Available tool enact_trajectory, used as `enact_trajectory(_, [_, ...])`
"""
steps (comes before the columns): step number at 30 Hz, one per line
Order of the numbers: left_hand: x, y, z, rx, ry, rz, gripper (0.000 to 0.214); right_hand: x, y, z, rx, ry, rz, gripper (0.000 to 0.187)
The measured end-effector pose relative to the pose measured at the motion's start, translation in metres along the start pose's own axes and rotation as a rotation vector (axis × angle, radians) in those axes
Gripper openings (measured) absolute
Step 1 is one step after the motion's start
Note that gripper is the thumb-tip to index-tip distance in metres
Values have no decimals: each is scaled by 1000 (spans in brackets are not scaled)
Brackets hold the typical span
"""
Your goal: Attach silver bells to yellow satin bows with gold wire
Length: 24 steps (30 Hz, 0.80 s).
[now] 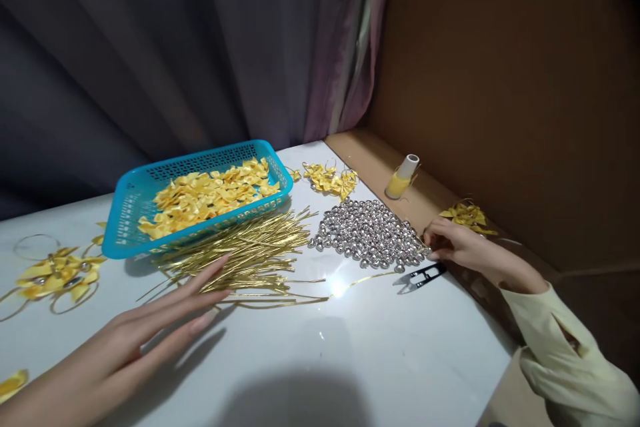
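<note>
My left hand (165,320) is open, its fingers stretched out over the near edge of a bundle of gold wire ties (250,250). At the right edge of a heap of small shiny silver bells (370,230), my right hand (453,240) is closed in a pinch. A bit of gold shows at its fingertips, but what it holds is too small to make out. Just below that hand lie black thread snips (425,275), blades pointing left. One loose gold tie (370,278) stretches across the white table between the bundle and the snips.
Behind the bundle stands a blue basket (123,213) of yellow ribbon bows (210,197). Bows with gold ties lie in clusters at left (60,273), back (330,179) and right (467,215). A white cone wound with yellow (400,180) stands near the brown wall (500,80); a curtain (175,47) hangs behind.
</note>
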<state>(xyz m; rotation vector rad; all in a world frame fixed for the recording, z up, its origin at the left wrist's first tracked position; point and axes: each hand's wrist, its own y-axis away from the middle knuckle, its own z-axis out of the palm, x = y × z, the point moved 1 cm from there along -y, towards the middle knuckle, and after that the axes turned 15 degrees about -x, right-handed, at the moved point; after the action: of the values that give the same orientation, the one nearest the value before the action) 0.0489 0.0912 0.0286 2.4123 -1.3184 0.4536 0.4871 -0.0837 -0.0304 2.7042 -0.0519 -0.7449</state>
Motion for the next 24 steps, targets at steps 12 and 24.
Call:
enact_trajectory(12, [-22, 6, 9, -103, 32, -39, 41, 7, 19, -22, 95, -61, 110, 23])
enact_trajectory(24, [-14, 19, 18, -92, 93, -142, 32, -18, 8, -9, 39, 170, -81, 13])
